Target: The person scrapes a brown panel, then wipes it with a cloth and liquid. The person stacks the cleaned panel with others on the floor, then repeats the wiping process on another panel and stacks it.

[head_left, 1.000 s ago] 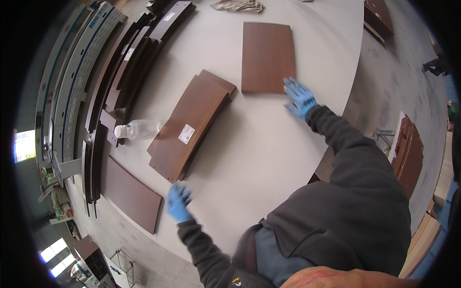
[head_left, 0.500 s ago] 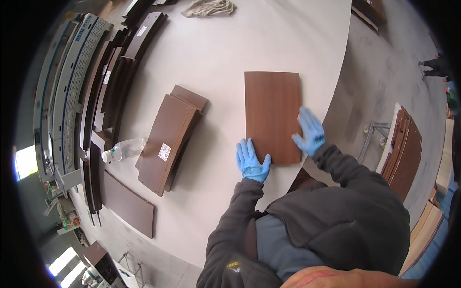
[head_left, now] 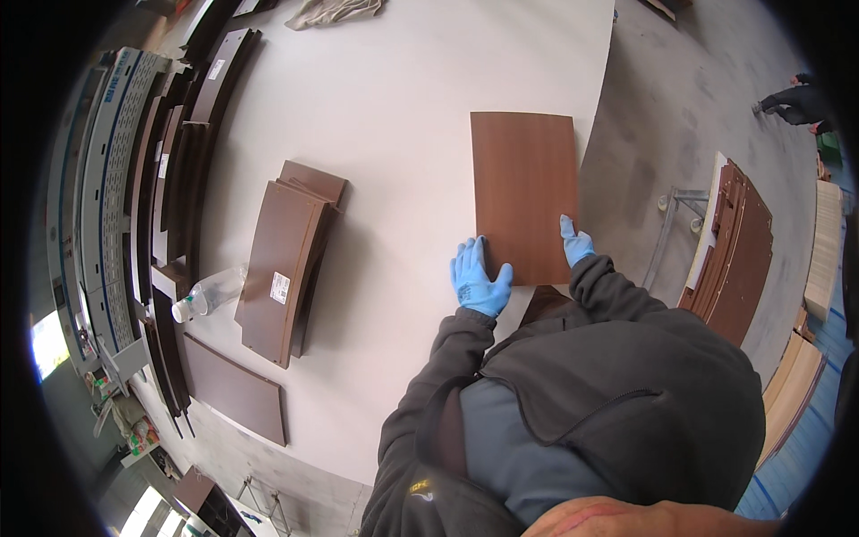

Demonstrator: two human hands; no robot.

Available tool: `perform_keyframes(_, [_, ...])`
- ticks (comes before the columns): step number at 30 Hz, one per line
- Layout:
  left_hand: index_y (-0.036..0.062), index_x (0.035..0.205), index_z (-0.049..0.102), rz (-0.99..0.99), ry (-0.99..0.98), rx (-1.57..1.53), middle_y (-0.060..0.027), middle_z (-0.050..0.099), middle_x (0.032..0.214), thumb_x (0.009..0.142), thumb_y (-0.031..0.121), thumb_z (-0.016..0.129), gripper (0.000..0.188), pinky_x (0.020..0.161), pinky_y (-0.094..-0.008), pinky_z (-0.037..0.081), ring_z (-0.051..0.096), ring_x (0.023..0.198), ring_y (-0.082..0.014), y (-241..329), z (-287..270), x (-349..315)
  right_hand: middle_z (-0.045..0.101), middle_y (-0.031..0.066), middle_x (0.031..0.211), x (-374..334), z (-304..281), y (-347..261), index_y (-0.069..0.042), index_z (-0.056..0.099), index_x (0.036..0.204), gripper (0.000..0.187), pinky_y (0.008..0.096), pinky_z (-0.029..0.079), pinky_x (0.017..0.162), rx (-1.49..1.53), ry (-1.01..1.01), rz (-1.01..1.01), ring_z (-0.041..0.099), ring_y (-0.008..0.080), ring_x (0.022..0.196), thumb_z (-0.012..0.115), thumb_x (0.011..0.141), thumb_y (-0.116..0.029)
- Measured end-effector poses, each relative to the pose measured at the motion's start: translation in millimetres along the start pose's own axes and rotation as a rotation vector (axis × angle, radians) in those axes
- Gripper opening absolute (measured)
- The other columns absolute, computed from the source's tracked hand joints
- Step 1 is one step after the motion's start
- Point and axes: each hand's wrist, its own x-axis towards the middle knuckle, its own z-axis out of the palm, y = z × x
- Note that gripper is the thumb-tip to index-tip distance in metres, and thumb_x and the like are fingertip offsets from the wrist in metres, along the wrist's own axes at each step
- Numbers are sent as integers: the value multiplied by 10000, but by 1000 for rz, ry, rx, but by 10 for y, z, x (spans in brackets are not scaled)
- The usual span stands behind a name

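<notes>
A rectangular brown wood-grain panel [head_left: 526, 197] lies flat on the white table, its near right part at the table's edge. My left hand [head_left: 480, 279], in a light blue glove, rests at the panel's near left corner with fingers spread and thumb on the panel. My right hand [head_left: 577, 243], gloved alike, is closed on the panel's right edge. Its thumb shows on top; the other fingers are mostly hidden.
Further left stands a stack of brown panels [head_left: 282, 268] with a white label. Beside it lie a clear plastic bottle [head_left: 215, 291] and a single panel [head_left: 234, 387]. Long dark boards [head_left: 179, 188] line the left side. More panels [head_left: 734, 251] stand on the right; another person [head_left: 792, 106] is far right.
My right hand has gone from lying open at the panel's right edge to closing on that edge. The view has shifted; the panel appears a little further right and up.
</notes>
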Motion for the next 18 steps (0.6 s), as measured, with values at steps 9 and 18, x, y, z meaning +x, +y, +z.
perform_keyframes(9, [-59,1234,662,-417,99,-740,-132,742,1064,939,515,743,651,899,-343,548,687,999,-190,16,-257,-256,729,85,1057,-1064,-513,-762,41,664,1200,484,342,575,798,733,-312,-83,701,174,907,618,1073,-423])
perform_keyframes(18, [19,1016,711,-339,670,-1164,41,638,865,999,298,751,283,682,-254,462,555,778,-70,-750,-1491,-1857,711,88,1151,-2227,237,-1379,47,614,1334,624,298,549,894,354,-819,-780,672,162,1026,485,1108,-520])
